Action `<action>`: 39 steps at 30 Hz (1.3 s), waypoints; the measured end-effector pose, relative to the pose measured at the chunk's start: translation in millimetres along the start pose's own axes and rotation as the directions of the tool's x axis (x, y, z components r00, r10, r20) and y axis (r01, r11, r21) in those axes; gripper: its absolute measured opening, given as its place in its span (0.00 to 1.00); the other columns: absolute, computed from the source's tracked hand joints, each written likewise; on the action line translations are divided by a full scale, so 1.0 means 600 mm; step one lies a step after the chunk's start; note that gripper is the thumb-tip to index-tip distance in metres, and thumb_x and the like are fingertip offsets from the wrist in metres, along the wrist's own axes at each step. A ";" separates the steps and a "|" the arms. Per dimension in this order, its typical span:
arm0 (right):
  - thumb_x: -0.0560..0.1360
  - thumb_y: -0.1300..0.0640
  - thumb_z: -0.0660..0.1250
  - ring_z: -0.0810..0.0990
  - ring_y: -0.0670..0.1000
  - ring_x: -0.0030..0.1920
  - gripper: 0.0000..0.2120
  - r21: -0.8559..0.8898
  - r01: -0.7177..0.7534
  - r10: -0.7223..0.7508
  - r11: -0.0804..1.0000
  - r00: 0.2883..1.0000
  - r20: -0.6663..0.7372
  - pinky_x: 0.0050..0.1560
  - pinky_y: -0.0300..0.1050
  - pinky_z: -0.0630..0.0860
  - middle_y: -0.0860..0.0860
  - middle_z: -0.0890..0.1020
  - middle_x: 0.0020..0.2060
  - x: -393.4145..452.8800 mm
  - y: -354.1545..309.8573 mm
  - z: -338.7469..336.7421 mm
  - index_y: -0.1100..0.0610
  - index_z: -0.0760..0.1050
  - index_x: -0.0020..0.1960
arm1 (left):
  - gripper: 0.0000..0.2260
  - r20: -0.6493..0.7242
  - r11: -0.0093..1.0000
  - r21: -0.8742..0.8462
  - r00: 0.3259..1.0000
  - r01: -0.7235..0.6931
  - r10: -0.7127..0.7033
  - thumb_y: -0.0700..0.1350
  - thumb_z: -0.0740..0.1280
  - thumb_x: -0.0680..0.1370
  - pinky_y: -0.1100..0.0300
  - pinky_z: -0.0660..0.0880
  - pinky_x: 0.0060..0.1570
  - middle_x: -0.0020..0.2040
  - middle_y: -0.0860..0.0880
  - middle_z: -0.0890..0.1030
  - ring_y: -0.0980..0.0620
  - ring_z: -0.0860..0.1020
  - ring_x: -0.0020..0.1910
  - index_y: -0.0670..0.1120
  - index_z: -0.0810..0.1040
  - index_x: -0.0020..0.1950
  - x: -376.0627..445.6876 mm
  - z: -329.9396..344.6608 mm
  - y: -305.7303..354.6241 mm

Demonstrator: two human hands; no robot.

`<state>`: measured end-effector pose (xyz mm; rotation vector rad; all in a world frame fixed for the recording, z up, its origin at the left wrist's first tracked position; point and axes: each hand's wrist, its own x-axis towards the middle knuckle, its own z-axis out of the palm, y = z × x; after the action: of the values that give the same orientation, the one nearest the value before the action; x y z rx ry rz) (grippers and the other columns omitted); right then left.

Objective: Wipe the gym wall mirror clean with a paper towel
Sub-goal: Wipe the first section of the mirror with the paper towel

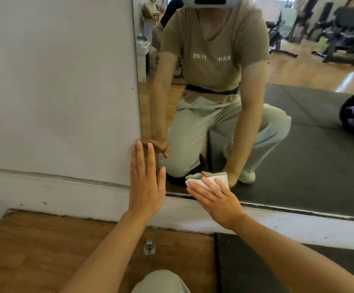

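wall mirror (298, 144), white baseboard (66, 193), wood floor (45, 250)

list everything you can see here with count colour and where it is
mirror: one, on the wall, right, reaching down near the floor
wall: one, white, left of the mirror
baseboard: one, white, scuffed, under wall and mirror
wood floor: brown, lower left
mat: one, dark grey, lower right
small clear object: one, on the wood floor
paper towel: one, white, folded, at the mirror's bottom edge
left hand: flat across the wall and the mirror's edge
right hand: fingers straight, pressing the paper towel to the mirror
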<state>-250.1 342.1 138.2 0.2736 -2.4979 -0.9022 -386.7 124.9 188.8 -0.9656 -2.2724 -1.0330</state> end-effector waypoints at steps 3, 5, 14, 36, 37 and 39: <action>0.72 0.55 0.69 0.39 0.56 0.80 0.49 -0.053 0.078 -0.078 0.996 0.997 0.008 0.79 0.55 0.37 0.51 0.41 0.81 -0.007 0.023 0.001 0.54 0.40 0.82 | 0.31 -0.017 0.999 -0.005 0.999 0.041 -0.041 0.52 0.53 0.84 0.45 0.51 0.78 0.82 0.44 0.40 0.43 0.43 0.81 0.48 0.40 0.82 -0.003 0.007 0.006; 0.71 0.57 0.66 0.36 0.56 0.80 0.49 -0.105 0.126 -0.129 0.986 0.991 -0.026 0.79 0.55 0.35 0.52 0.38 0.81 0.000 0.052 -0.009 0.56 0.38 0.81 | 0.30 -0.041 0.997 -0.013 0.996 0.080 -0.080 0.52 0.52 0.85 0.47 0.51 0.78 0.82 0.46 0.40 0.46 0.42 0.81 0.49 0.40 0.82 -0.006 0.015 0.011; 0.80 0.67 0.62 0.42 0.55 0.80 0.31 0.234 -0.314 0.387 0.920 0.821 -0.420 0.78 0.61 0.43 0.52 0.51 0.81 0.069 0.222 -0.159 0.57 0.55 0.80 | 0.29 -0.071 0.978 -0.003 0.975 0.210 -0.210 0.53 0.51 0.85 0.38 0.57 0.75 0.82 0.43 0.40 0.43 0.45 0.81 0.47 0.43 0.82 -0.038 0.056 0.041; 0.74 0.70 0.55 0.42 0.55 0.81 0.37 -0.050 -0.099 0.084 0.994 0.966 -0.244 0.80 0.54 0.42 0.51 0.45 0.81 -0.099 0.257 -0.105 0.58 0.50 0.81 | 0.27 0.076 0.989 0.143 0.996 0.033 -0.044 0.56 0.46 0.85 0.36 0.46 0.76 0.83 0.45 0.42 0.44 0.44 0.81 0.53 0.43 0.83 -0.086 0.107 0.118; 0.75 0.71 0.55 0.44 0.55 0.81 0.34 0.011 -0.202 0.194 0.979 0.927 -0.320 0.80 0.55 0.44 0.51 0.49 0.81 -0.088 0.281 -0.128 0.58 0.54 0.80 | 0.27 0.079 0.990 0.140 0.996 0.017 -0.028 0.56 0.46 0.85 0.36 0.47 0.76 0.83 0.44 0.43 0.44 0.44 0.81 0.54 0.42 0.83 -0.084 0.113 0.129; 0.78 0.70 0.60 0.48 0.57 0.80 0.29 0.137 -0.351 0.375 0.926 0.826 -0.421 0.79 0.56 0.46 0.54 0.58 0.79 -0.073 0.321 -0.165 0.59 0.60 0.78 | 0.27 0.082 0.991 0.136 0.997 -0.006 -0.005 0.55 0.49 0.85 0.35 0.47 0.75 0.83 0.43 0.44 0.42 0.45 0.81 0.54 0.43 0.83 -0.077 0.125 0.148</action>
<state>-168.9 449.5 313.6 0.0068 -2.0516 -0.5412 -298.8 206.5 154.1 -0.9676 -2.3746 -0.8402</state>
